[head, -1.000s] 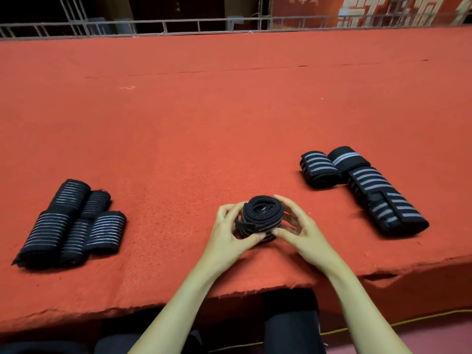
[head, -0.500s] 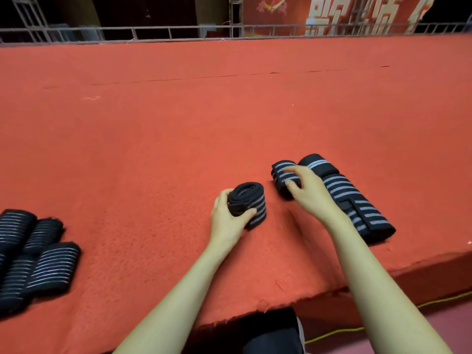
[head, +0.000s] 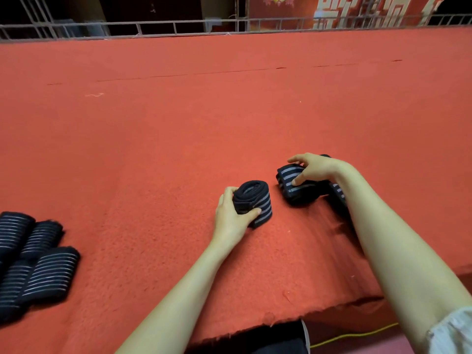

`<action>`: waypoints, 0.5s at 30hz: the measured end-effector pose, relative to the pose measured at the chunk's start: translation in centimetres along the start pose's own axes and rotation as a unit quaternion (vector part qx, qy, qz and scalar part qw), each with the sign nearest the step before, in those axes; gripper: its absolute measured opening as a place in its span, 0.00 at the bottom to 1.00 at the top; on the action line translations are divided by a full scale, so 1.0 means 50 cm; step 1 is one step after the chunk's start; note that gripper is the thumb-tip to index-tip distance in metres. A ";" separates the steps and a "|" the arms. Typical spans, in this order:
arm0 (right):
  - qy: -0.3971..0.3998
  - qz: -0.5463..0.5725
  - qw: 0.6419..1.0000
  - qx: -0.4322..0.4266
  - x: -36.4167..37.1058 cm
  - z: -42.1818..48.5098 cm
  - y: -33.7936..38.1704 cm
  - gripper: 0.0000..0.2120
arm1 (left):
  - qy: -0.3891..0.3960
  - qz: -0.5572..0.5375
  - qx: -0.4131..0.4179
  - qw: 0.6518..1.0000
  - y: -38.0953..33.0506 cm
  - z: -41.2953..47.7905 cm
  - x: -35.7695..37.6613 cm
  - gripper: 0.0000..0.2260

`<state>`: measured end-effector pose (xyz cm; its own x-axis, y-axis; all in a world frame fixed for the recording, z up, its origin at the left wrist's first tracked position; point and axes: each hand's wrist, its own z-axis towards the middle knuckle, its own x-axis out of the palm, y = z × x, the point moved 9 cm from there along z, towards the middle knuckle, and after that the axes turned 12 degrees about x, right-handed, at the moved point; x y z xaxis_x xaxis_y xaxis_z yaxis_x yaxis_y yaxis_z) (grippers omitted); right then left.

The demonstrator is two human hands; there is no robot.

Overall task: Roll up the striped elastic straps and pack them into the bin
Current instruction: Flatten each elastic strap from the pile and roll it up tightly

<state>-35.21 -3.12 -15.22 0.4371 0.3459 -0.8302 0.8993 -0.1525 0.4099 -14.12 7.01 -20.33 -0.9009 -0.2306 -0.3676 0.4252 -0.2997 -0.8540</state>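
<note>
A rolled black strap with grey stripes [head: 255, 200] stands on end on the red felt surface [head: 178, 123]. My left hand [head: 231, 217] grips it from the left, thumb across its front. To the right, my right hand [head: 315, 168] closes over another striped strap [head: 291, 185], fingers curled round its top and thumb on its front. More of the strap pile [head: 338, 192] lies behind my right wrist, mostly hidden. No bin is in view.
Several rolled striped straps [head: 33, 261] lie in a group at the left edge. The felt surface ends at a frayed front edge [head: 255, 325] near my body. A metal railing [head: 178, 26] runs along the far side. A yellow cable [head: 357, 335] lies on the floor below.
My right hand left the finished roll, reached right to the pile and closed on a striped strap. My left hand stayed on the roll. The view shifted right.
</note>
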 end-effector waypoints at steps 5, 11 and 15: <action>-0.055 -0.154 0.986 0.012 0.000 -0.033 0.006 0.45 | 0.011 0.005 -0.003 1.000 -0.001 0.002 0.001 0.21; -0.092 -0.208 0.974 0.014 0.024 -0.070 0.004 0.48 | 0.004 0.011 0.010 1.000 -0.012 -0.007 -0.001 0.21; -0.150 -0.217 0.964 -0.006 0.029 -0.098 -0.002 0.40 | 0.007 0.012 0.013 1.000 -0.016 -0.009 -0.001 0.21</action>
<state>-34.75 1.94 -14.62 0.0054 0.0905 -0.9959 0.9991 -0.0424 0.0016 -14.46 7.67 -19.81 -0.8914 -0.2249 -0.3935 0.4489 -0.3173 -0.8354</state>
